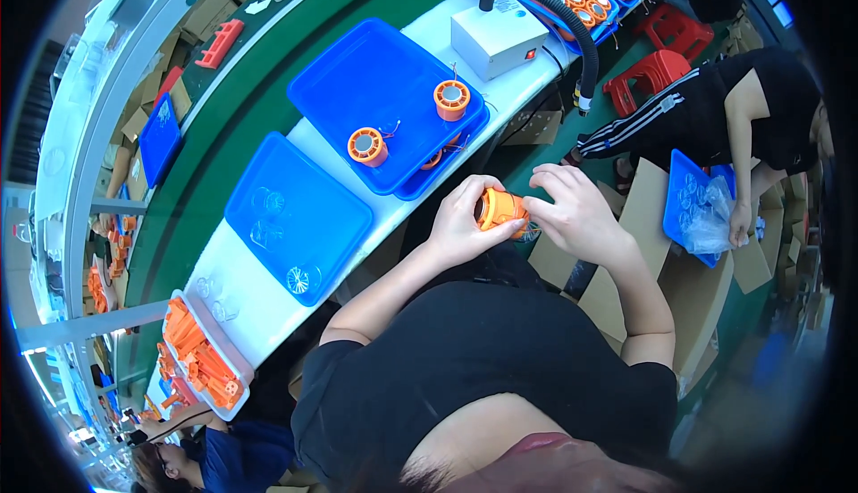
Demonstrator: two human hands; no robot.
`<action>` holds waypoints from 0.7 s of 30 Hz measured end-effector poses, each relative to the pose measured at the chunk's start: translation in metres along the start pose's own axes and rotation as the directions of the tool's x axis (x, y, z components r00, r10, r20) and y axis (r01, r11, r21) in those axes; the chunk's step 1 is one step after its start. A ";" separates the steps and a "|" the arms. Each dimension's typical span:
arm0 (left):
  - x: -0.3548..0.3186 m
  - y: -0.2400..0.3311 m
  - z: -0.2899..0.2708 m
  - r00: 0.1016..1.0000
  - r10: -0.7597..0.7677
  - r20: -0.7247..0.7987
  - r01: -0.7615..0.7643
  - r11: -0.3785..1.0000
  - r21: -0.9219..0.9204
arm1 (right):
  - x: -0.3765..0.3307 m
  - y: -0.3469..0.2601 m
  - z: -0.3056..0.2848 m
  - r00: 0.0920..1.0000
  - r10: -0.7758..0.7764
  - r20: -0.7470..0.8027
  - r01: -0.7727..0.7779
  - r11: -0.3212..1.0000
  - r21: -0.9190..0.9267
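Observation:
In front of my body, my left hand [465,223] wraps its fingers and thumb round an orange round housing [499,210], holding it tilted on its side. My right hand [576,213] is at the housing's right end, its thumb and bent fingers against it; something clear and thin wires show just below, partly hidden. Beyond my left hand, two similar housings, one nearer [366,146] and one farther [451,100], stand on a blue tray [357,73] with thin wires sticking out. Parts of another housing show under that tray's edge.
Left on the white bench lies a second blue tray [268,167] with clear round covers [304,279]. A bin of orange parts [201,350] stands at its near end. Farther off are a white box [499,39], a black hose [572,24] and full trays. Cardboard boxes [626,252] and a co-worker are right.

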State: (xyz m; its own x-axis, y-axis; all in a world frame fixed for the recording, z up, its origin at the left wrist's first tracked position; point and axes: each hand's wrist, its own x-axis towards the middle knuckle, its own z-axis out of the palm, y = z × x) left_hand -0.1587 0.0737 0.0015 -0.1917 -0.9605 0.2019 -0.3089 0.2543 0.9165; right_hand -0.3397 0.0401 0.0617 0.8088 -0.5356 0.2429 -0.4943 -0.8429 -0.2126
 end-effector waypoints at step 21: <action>0.009 0.006 0.013 0.991 -0.135 0.008 0.115 0.808 -0.578 | -0.036 0.008 0.015 0.880 0.467 0.090 -0.242 0.276 0.930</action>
State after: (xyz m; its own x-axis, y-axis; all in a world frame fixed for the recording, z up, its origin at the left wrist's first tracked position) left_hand -0.1746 0.0683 0.0041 -0.1557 -0.9851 0.0731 0.2669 0.0293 0.9633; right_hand -0.3675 0.0533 0.0368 0.5090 -0.8603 0.0291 -0.0361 -0.0552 -0.9978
